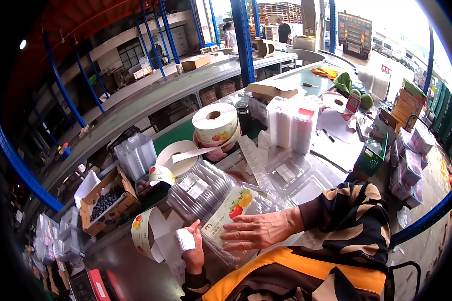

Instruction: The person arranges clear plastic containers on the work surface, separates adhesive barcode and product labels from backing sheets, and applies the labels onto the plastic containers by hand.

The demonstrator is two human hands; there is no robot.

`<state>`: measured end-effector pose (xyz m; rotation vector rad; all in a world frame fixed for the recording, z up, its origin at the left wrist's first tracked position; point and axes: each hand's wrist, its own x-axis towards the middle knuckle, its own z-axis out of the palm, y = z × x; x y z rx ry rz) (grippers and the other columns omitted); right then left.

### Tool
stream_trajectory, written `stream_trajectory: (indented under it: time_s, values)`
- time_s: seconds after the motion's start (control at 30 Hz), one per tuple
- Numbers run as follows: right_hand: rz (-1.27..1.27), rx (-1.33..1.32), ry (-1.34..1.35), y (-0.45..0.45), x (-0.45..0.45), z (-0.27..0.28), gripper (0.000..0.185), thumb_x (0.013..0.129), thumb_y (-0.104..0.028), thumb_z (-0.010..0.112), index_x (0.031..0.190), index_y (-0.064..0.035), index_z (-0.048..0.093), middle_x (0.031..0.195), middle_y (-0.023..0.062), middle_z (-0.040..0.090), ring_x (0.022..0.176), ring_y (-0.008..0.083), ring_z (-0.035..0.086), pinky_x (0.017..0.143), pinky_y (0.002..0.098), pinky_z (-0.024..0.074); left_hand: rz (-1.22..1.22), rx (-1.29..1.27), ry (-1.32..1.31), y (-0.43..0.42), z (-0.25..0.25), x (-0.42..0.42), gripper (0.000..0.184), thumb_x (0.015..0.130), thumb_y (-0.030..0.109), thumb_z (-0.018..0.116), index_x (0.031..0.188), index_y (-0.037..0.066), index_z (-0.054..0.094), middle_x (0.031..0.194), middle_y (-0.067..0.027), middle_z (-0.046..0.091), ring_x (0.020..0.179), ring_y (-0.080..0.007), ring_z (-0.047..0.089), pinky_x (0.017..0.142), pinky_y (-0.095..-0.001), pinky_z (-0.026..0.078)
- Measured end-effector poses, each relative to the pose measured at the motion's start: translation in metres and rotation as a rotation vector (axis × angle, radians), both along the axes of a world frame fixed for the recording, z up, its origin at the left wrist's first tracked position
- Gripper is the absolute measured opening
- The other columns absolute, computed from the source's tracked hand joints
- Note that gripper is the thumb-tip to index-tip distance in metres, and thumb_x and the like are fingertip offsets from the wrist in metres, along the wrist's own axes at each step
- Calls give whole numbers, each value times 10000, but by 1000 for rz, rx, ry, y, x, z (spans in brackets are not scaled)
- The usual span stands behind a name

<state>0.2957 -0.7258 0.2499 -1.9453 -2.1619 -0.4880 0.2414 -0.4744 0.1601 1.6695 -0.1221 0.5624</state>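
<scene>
My right hand [260, 231] lies flat, fingers stretched, on a large sticker [229, 214] printed with tomatoes. The sticker covers the lid of a clear plastic box [221, 249] in front of me. My left hand [193, 253] is closed around a small roll of white labels [185, 240], beside the box's left edge. Just behind the box leans a stack of clear plastic containers [198, 191] with a white label on top. A loosened strip of tomato stickers [144, 232] curls on the table to the left.
Big sticker rolls [215, 125] stand behind the containers. A cardboard box of dark grapes or berries [107, 201] sits at left. Open clear trays [288, 169] and tall stacked lids [292, 123] are at right. A green basket [372, 156] hangs near the table's right edge.
</scene>
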Motion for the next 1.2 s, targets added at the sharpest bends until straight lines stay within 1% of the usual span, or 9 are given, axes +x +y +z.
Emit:
stream_trajectory:
  time_s: [0.17, 0.33, 0.37, 0.53, 0.67, 1.0, 1.03, 1.13, 1.2]
  values:
    - [-230, 191, -137, 24, 37, 33, 509, 923, -190, 552, 1387, -12, 439, 1172, 194, 577, 1017, 296, 611, 829, 380, 518, 321, 72, -290, -1, -20, -20, 133, 1004, 148, 497, 1038, 53, 409, 1133, -196, 627, 1022, -213, 601, 766, -270, 436]
    - [-388, 7, -138, 65, 36, 38, 232, 920, -153, 528, 1095, -3, 559, 820, 71, 561, 687, 190, 576, 598, 324, 476, 55, 879, -243, -28, 14, -23, 155, 824, 25, 636, 914, 66, 517, 998, -82, 696, 1027, -267, 632, 940, -384, 490]
    - [-320, 143, -118, 69, 37, 40, 176, 911, -137, 525, 1025, -5, 551, 741, 49, 534, 679, 194, 589, 606, 326, 497, 45, 727, -230, -29, 4, -18, 152, 819, 8, 628, 905, 69, 519, 1012, -82, 698, 1046, -263, 631, 944, -377, 489]
    - [-429, 438, 270, 22, 73, 62, 292, 863, -11, 538, 1154, -33, 542, 904, 152, 674, 849, 312, 683, 677, 397, 541, -9, 598, -222, -23, -7, -15, 129, 888, -24, 539, 952, 70, 476, 1102, -119, 673, 1108, -294, 605, 949, -390, 489]
    - [-797, 1192, 754, -84, 102, 58, 218, 1008, -83, 414, 1202, 4, 459, 940, 148, 694, 758, 244, 717, 649, 313, 567, -18, 402, -180, -24, -21, -19, 94, 898, 9, 540, 951, 56, 479, 1093, -144, 678, 1135, -283, 599, 976, -374, 477]
    - [-1807, 1482, 1469, -252, 12, -193, 559, 871, -63, 474, 1388, 14, 276, 1127, 243, 563, 712, 296, 664, 553, 373, 584, -241, 149, 114, -18, 18, -32, 235, 949, 96, 518, 1164, 2, 493, 1277, -219, 562, 1247, -282, 514, 1074, -431, 355]
    - [-1775, 1439, 1577, -253, 0, -202, 585, 858, -94, 536, 1386, 20, 308, 1208, 259, 496, 879, 321, 644, 692, 407, 571, -265, 118, 152, -12, 22, -32, 352, 956, 126, 539, 1270, -10, 458, 1290, -205, 563, 1221, -242, 538, 1013, -371, 416]
    - [-2271, 884, 379, -299, 2, -294, 612, 854, -141, 595, 1388, 18, 342, 1243, 249, 487, 1068, 325, 573, 884, 420, 496, -344, -67, 275, 6, 44, -31, 613, 972, 344, 552, 1416, -8, 321, 1241, -199, 613, 1117, -234, 607, 870, -297, 484]
    - [-2179, 935, 40, -268, 6, -215, 582, 831, -154, 630, 1328, 44, 401, 1212, 233, 528, 1185, 356, 491, 1035, 412, 380, -346, -247, 250, 7, 53, -27, 878, 918, 648, 456, 1493, 23, 232, 1305, -236, 561, 1125, -279, 615, 757, -278, 525]
